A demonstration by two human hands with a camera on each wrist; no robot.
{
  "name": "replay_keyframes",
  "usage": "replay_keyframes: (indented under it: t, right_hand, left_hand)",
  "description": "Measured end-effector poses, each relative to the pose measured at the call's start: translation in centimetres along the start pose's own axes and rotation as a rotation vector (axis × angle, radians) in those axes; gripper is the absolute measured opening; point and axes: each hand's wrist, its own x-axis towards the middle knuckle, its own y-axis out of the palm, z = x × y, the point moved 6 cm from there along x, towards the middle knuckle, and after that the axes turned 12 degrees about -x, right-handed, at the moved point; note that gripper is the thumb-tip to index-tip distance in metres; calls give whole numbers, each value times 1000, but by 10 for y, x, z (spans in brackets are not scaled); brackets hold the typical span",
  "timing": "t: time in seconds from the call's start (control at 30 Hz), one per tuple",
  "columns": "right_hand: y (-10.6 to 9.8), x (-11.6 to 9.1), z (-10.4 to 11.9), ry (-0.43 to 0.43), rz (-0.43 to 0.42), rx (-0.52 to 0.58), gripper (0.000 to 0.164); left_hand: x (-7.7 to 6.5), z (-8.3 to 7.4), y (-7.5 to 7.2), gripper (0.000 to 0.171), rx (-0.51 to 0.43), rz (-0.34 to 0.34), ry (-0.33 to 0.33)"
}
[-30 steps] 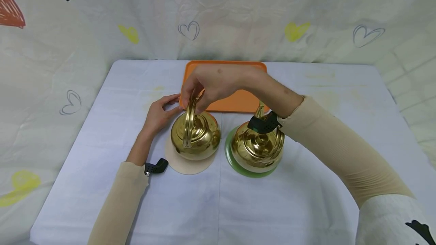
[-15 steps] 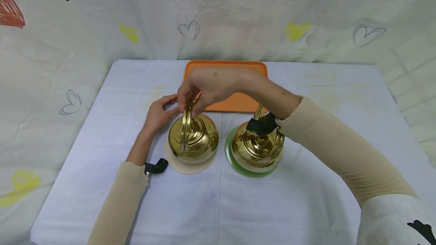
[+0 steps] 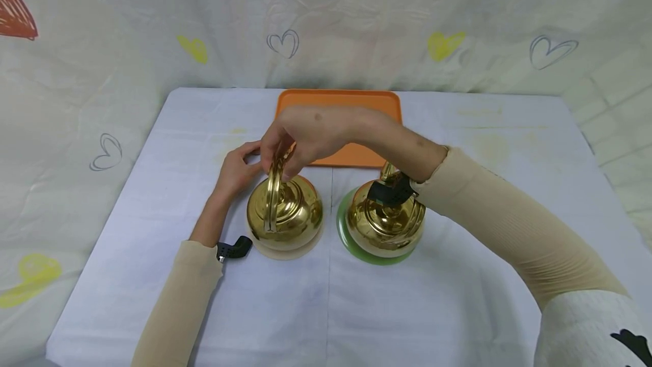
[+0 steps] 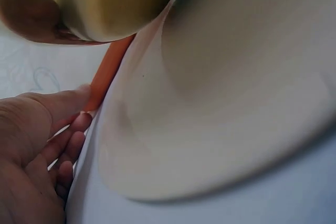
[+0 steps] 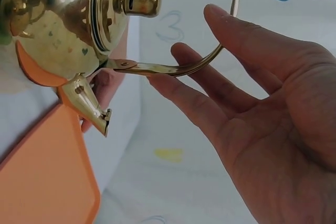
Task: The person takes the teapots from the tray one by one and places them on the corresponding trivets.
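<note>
My right hand (image 3: 318,129) grips the arched handle of a shiny gold kettle (image 3: 300,220) from above. In the right wrist view, the thumb and fingers lie along that handle (image 5: 173,71), and the spout (image 5: 86,100) points past the orange tray (image 5: 52,177). The left wrist view has the kettle (image 4: 121,3) raised over a round beige mat (image 4: 210,145), with a gap between them. My left hand (image 3: 235,171) lies just left of the kettle; its extended finger touches the tray's orange edge (image 4: 107,72) while the other fingers are loosely bent.
A second gold kettle (image 3: 379,237) stands on a round green mat (image 3: 351,245) to the right, partly beneath my right wrist's black camera (image 3: 389,191). The orange tray (image 3: 356,154) lies at the back of the white-covered table (image 3: 458,310). A printed cloth (image 3: 356,21) hangs behind.
My right hand has moved the gold kettle left and toward me, so it covers more of the beige mat. The left hand and the second kettle stay almost still.
</note>
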Motion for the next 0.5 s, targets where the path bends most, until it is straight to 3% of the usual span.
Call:
replay_keyframes:
  t: [0.5]
  right_hand:
    - [3, 0, -1, 16, 8, -7, 18]
  left_hand:
    - [1, 0, 0, 51, 5, 8, 7]
